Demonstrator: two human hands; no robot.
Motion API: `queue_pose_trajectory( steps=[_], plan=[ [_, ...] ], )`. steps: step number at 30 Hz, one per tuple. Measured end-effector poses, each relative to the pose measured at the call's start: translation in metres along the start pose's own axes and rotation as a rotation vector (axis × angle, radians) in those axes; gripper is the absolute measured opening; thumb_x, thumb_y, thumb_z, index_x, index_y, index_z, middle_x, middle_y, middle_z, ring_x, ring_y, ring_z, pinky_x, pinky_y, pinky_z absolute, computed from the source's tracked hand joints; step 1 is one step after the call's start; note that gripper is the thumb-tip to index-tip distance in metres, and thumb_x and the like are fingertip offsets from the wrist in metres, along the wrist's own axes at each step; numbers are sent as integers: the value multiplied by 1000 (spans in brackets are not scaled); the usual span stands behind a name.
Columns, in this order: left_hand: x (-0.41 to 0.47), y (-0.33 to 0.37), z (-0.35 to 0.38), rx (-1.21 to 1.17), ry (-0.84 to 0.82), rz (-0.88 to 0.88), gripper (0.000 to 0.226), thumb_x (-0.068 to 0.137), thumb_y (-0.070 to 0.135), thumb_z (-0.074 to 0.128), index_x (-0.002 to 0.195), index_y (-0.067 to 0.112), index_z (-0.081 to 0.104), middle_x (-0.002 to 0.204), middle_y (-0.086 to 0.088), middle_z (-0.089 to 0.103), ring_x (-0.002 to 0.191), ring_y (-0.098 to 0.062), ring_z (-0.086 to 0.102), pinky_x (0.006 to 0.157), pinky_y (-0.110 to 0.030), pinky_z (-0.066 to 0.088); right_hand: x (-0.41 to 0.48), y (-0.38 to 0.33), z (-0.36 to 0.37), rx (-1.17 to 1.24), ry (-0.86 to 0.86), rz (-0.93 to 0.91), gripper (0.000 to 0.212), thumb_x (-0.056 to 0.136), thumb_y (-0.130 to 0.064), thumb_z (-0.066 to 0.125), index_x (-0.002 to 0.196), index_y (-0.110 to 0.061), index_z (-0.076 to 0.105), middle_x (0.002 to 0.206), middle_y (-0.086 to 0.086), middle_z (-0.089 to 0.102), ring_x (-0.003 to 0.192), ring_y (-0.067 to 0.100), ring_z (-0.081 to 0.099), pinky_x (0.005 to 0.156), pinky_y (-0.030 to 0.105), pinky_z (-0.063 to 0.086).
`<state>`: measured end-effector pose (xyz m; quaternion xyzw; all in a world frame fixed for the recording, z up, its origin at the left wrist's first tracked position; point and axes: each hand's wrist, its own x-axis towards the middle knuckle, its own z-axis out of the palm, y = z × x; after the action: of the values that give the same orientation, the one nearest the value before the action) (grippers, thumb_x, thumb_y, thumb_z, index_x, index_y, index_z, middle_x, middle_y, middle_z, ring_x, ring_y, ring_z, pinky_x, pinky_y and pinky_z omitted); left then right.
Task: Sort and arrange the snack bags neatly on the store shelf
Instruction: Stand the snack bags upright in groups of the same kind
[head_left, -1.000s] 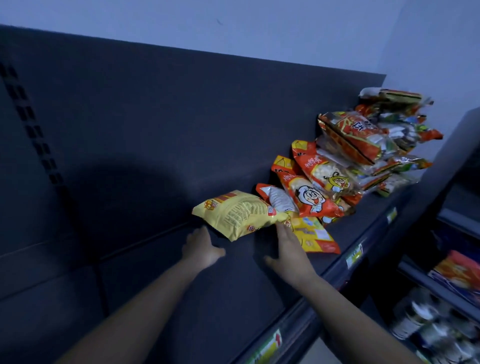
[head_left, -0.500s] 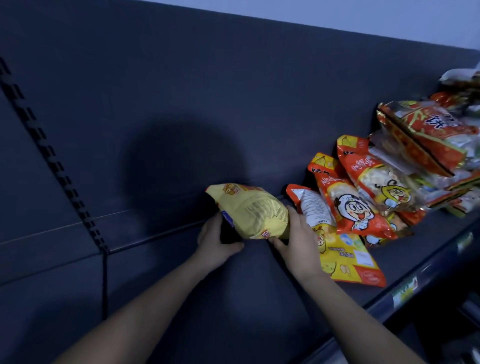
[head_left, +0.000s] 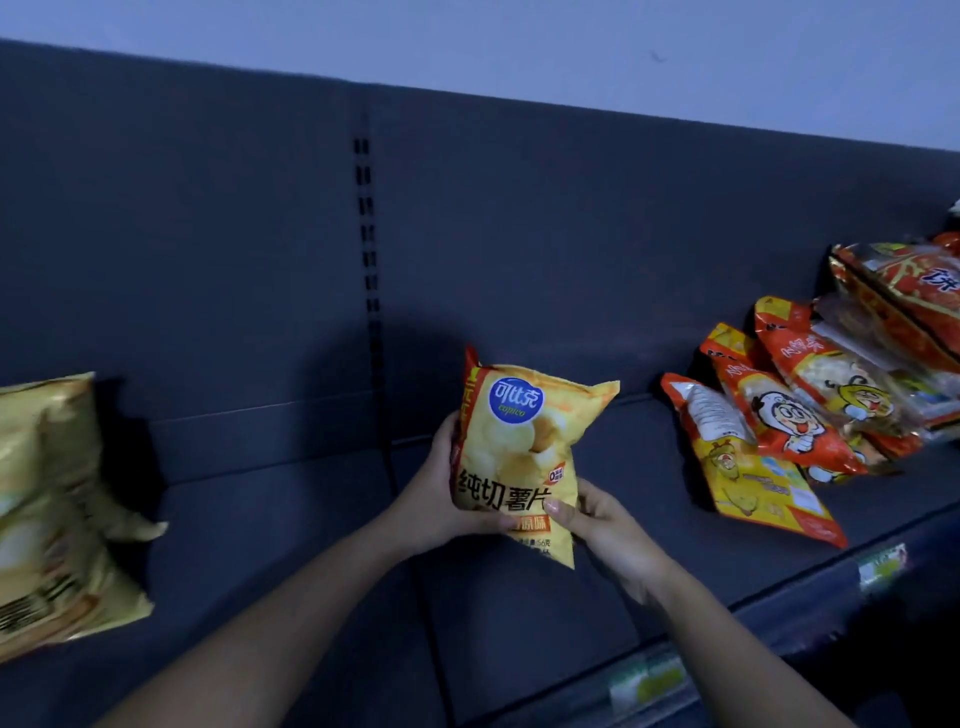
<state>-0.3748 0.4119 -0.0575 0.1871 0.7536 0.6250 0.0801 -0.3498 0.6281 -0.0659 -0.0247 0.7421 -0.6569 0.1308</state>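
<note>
Two hands are on one bag. The yellow potato chip bag (head_left: 519, 457) stands upright between them with its label facing me, over the middle of the dark shelf deck (head_left: 311, 561). I cannot tell whether its bottom corner touches the deck. My left hand (head_left: 430, 496) wraps the bag's left edge with the fingers curled behind it. My right hand (head_left: 605, 527) pinches the lower right part, with the thumb (head_left: 557, 507) laid across the print. Both hands are grasping; neither is slack.

As I judge it, this bag belongs with the yellow bags (head_left: 57, 514) at the far left of the shelf. They are blurred but look like the same kind. The bag is puffed with air, so I should hold it lightly by the edges and not squeeze its belly, because crushed chips and a creased front spoil a display. I would set it down base first, just beside the others, with the label forward and the back leaning on the back panel (head_left: 208, 260). One hand should steady the top until it sits without rocking.

The heap of red and orange snack bags (head_left: 789, 415) lies well apart to my right, slumped over one another. It looks like work for later. Price tags (head_left: 883, 566) mark the shelf's front rail, and the row should line up with that rail.
</note>
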Motion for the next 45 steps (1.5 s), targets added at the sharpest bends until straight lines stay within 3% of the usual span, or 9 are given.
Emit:
queue_pose_trajectory(
  steps=[6, 11, 16, 21, 26, 35, 40, 42, 45],
  plan=[
    [-106, 5, -57, 180, 184, 104, 92, 74, 7, 76, 130, 55, 22, 129, 31, 45, 123, 7, 44, 95, -11, 40, -26, -3, 106, -3, -68, -110, 78, 79, -34, 71, 141, -42, 26, 132, -10, 57, 122, 13, 54, 107, 44, 40],
    [-177, 0, -92, 369, 378, 123, 91, 67, 43, 75, 134, 53, 15, 130, 20, 40, 126, -2, 38, 107, -34, 36, -52, -11, 182, -140, -253, -259, 111, 73, 5, 75, 144, -39, 2, 134, -7, 47, 120, 3, 52, 90, 19, 48],
    [-249, -16, -114, 450, 577, 120, 85, 68, 56, 64, 137, 42, 15, 132, 17, 34, 128, 2, 30, 107, -21, 27, -56, -15, 247, -295, -214, -342, 101, 67, 1, 81, 139, -30, 17, 126, -18, 46, 113, -16, 47, 86, 4, 41],
    [-304, -28, -143, 536, 736, 83, 91, 74, 54, 62, 147, 19, 20, 143, 1, 33, 134, -15, 31, 110, -40, 31, -64, -17, 312, -315, -274, -386, 93, 68, -2, 81, 133, -35, 23, 128, -21, 45, 114, -15, 48, 88, 5, 40],
    [-331, -33, -158, 372, 739, 21, 93, 76, 47, 66, 149, 36, 8, 143, 26, 23, 134, 7, 24, 107, -16, 26, -67, -21, 352, -354, -315, -404, 93, 70, -3, 79, 130, -41, 19, 126, -27, 44, 112, -18, 47, 86, 3, 39],
    [-338, -39, -166, 270, 663, -31, 92, 71, 44, 70, 146, 40, 15, 142, 23, 32, 132, 7, 30, 107, -22, 32, -70, -17, 366, -382, -285, -388, 97, 69, -8, 79, 137, -34, 15, 125, -30, 44, 115, -15, 46, 88, 6, 40],
    [-338, -28, -163, 322, 726, -31, 105, 58, 50, 68, 138, 45, 1, 135, 39, 12, 125, 20, 18, 103, -12, 22, -70, -17, 358, -443, -266, -357, 97, 68, 0, 77, 124, -48, 13, 124, -29, 39, 110, -24, 42, 85, -3, 33],
    [-334, -14, -162, 375, 797, 2, 109, 58, 41, 71, 138, 39, -3, 137, 32, 11, 128, 15, 12, 106, -17, 20, -71, -13, 349, -508, -263, -311, 108, 69, -1, 77, 137, -41, 3, 132, -17, 39, 115, -14, 40, 86, -4, 31],
    [-325, 16, -159, 561, 898, 96, 104, 64, 36, 66, 145, 30, 0, 152, 6, 6, 141, -5, 4, 116, -31, 13, -76, -16, 330, -604, -233, -235, 109, 73, -10, 77, 149, -21, 1, 147, 3, 32, 129, 10, 39, 104, 18, 36]
  ],
)
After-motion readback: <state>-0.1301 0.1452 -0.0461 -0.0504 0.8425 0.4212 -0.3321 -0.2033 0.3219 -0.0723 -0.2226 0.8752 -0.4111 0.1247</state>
